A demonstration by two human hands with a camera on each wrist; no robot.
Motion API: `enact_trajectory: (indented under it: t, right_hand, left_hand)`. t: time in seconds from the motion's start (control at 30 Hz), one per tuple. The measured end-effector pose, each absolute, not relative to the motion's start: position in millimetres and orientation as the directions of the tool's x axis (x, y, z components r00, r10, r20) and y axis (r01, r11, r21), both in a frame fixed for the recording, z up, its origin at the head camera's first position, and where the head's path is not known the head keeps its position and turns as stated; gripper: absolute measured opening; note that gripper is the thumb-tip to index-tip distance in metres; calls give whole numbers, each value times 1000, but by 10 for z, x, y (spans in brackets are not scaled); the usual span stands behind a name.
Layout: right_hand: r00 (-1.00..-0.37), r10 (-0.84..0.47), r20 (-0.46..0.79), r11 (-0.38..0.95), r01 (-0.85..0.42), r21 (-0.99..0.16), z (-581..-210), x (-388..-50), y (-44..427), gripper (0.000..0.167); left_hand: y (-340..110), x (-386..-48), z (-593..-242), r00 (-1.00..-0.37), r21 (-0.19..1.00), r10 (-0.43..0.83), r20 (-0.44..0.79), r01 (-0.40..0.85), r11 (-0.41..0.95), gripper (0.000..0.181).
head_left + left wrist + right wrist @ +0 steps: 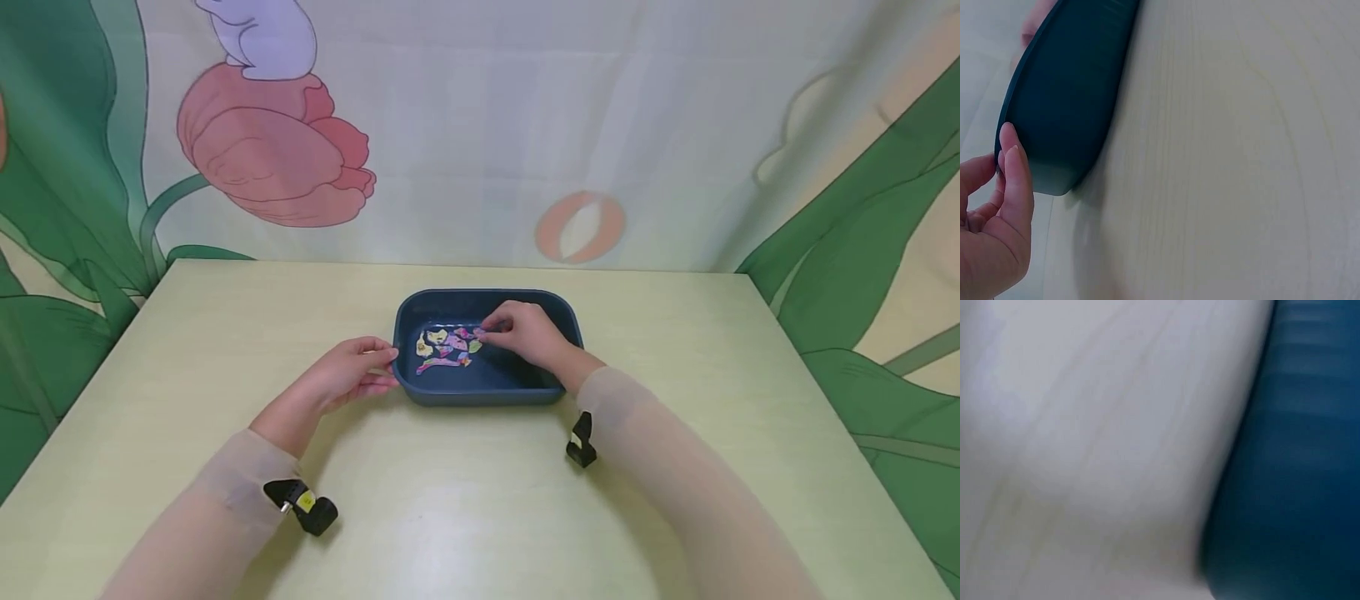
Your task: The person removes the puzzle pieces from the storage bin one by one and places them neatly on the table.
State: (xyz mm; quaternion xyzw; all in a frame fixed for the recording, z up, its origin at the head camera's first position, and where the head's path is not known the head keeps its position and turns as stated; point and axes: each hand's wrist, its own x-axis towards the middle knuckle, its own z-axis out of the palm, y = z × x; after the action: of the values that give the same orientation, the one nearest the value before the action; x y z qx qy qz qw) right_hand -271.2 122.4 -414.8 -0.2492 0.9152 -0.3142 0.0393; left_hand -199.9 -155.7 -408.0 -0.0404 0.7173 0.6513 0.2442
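Observation:
A dark blue rectangular basin (pixel 487 398) with rounded corners stands on the table. Inside it, toward the left, lie several small flat pieces (pixel 442 362) in pink, yellow and purple, which look like stickers. My left hand (pixel 352 372) holds the basin's left end, thumb at the rim; in the left wrist view the fingers (pixel 1017 187) lie against its outer wall. My right hand (pixel 528 333) reaches over the right side into the basin. Its thumb and index finger pinch at a small pinkish piece beside the others. The right wrist view shows the basin's outer wall (pixel 1291 487), but no hand.
The pale wooden table (pixel 450 500) extends around the basin on all sides. Behind it hangs a curtain (pixel 465 125) printed with a rabbit, flower and leaves. Black wrist cameras sit on the left sleeve (pixel 217 508) and the right sleeve (pixel 675 467).

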Motion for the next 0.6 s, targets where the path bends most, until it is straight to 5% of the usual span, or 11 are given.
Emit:
enact_trajectory:
  t: [0.6]
  right_hand:
    - [-870, -466, 164, 616, -452, -646, -3931, -2556, 1587, 16]
  left_hand:
    - [-1549, -2006, -4070, -881, 913, 243, -406, -381, 144, 32]
